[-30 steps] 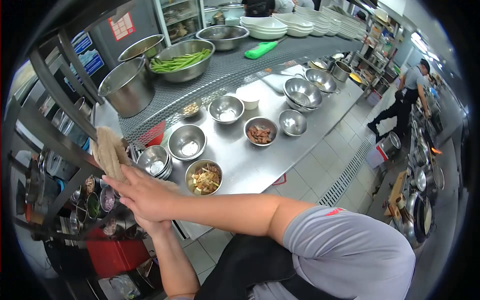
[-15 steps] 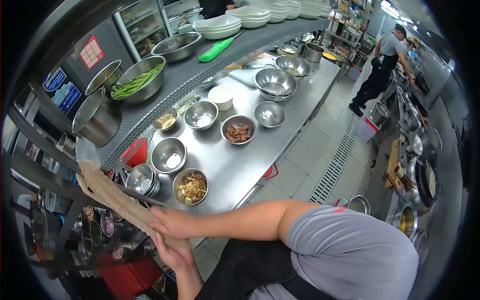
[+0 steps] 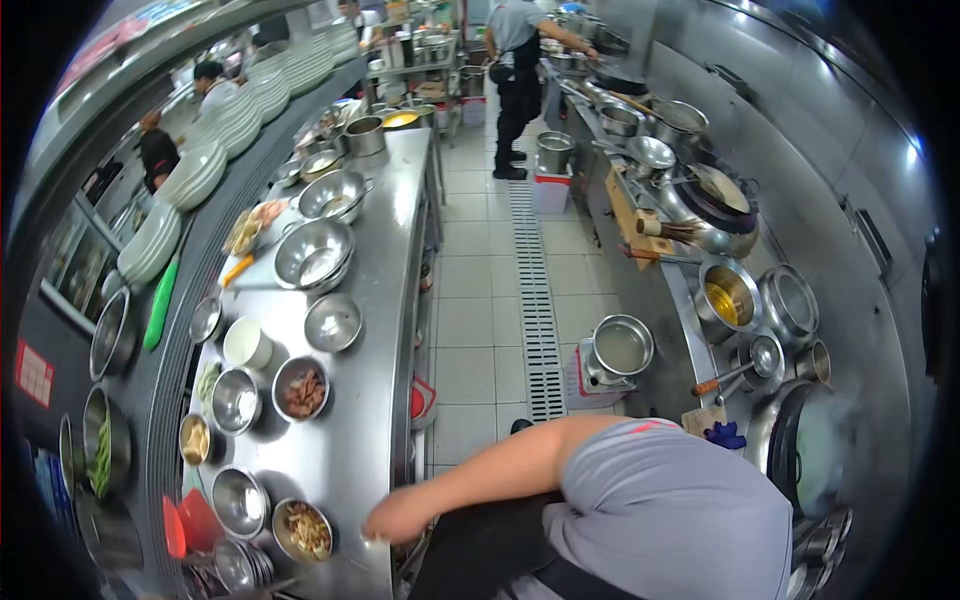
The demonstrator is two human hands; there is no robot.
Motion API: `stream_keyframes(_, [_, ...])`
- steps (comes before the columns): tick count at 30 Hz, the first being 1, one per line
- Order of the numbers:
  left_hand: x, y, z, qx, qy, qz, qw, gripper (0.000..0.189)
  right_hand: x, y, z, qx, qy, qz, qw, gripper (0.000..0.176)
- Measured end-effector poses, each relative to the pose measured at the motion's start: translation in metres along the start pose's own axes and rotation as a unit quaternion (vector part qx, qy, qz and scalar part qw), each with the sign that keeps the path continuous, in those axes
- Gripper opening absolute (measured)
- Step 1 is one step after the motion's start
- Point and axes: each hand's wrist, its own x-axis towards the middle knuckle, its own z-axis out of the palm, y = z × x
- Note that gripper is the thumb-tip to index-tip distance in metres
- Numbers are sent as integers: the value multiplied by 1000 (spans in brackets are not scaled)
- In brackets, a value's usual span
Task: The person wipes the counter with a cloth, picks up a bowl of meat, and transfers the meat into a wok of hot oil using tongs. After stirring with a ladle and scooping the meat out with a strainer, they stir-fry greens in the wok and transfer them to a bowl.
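Note:
My right hand [image 3: 398, 515] hangs at the near edge of the steel table [image 3: 365, 440]. Its fingers are blurred and turned away, so their grip does not show. My left hand is out of sight below. Closest to the right hand is a steel bowl of chopped pale and brown food [image 3: 306, 530]. Beyond it stand an empty steel bowl [image 3: 240, 500], a bowl of reddish-brown meat pieces [image 3: 301, 389] and a white tub [image 3: 247, 343]. Stacked small bowls [image 3: 240, 566] sit at the bottom, beside a red plastic container [image 3: 192, 522].
Along the right runs a cooking range with a ladle [image 3: 765, 355], a pot of yellow liquid [image 3: 728, 296] and a steaming wok [image 3: 815, 450]. A lidded pot [image 3: 622, 347] stands low in the aisle. A co-worker [image 3: 517, 75] stands farther down. White plates [image 3: 150, 240] line the left shelf.
The view has swung right toward the aisle and range. Both hands were on a tan towel; now the towel and my left hand are out of view, and my right hand is by the table edge.

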Motion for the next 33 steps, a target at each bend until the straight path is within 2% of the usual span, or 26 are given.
stream_keyframes(1, [7,13,4,2,-61,17,998,31,-33,18,-14,7,143,46,989,35])
stream_keyframes(2, [13,28,9,-2,-126,32,992,30,-62,31,-34,24,153,179,972,36])
stream_keyframes(3, [17,40,16,-8,-209,39,977,29,-94,64,-34,33,212,168,962,37])
stream_keyframes(5, [25,68,32,-14,-386,45,921,28,-160,104,-23,64,352,292,887,29])
stream_keyframes(6, [26,81,46,-14,-474,45,879,28,-211,112,-11,2,297,409,863,29])
stream_keyframes(7, [24,91,62,-14,-548,46,835,28,-244,133,-2,18,211,508,835,37])
stream_keyframes(9, [6,104,101,4,-665,50,745,27,-298,140,24,28,182,566,803,36])
stream_keyframes(11, [-28,91,154,33,-719,91,688,31,-331,149,46,37,188,584,789,37])
stream_keyframes(13, [-71,69,214,86,-745,143,646,38,-347,165,64,86,176,566,801,40])
stream_keyframes(15, [-106,57,272,107,-752,179,626,41,-350,169,59,116,188,554,803,39])
stream_keyframes(17, [-132,68,317,-9,-772,66,633,41,-359,180,52,140,194,544,804,39])
stream_keyframes(18, [-137,82,330,-11,-774,78,628,41,-364,193,53,137,233,524,808,40])
stream_keyframes(20, [-146,127,345,108,-756,269,587,42,-377,242,69,131,309,474,814,43])
stream_keyframes(21, [-153,131,362,104,-757,277,583,42,-390,224,50,132,315,478,809,43])
stream_keyframes(23, [-168,128,400,141,-727,358,569,45,-417,188,13,129,342,524,769,43])
stream_keyframes(25, [-173,168,412,123,-739,346,565,44,-437,200,5,172,358,530,750,43])
stream_keyframes(27, [-176,189,426,108,-752,331,560,44,-449,206,-7,179,366,574,710,43])
stream_keyframes(29, [-182,205,451,51,-797,309,516,45,-455,209,-19,181,384,568,705,42])
stream_keyframes(30, [-184,213,465,49,-799,312,512,45,-457,211,-27,178,403,560,702,42])
stream_keyframes(32, [-186,224,495,79,-807,356,464,45,-457,221,-38,194,437,544,690,42])
stream_keyframes(33, [-188,227,515,79,-808,361,458,45,-459,231,-42,198,440,546,685,42])
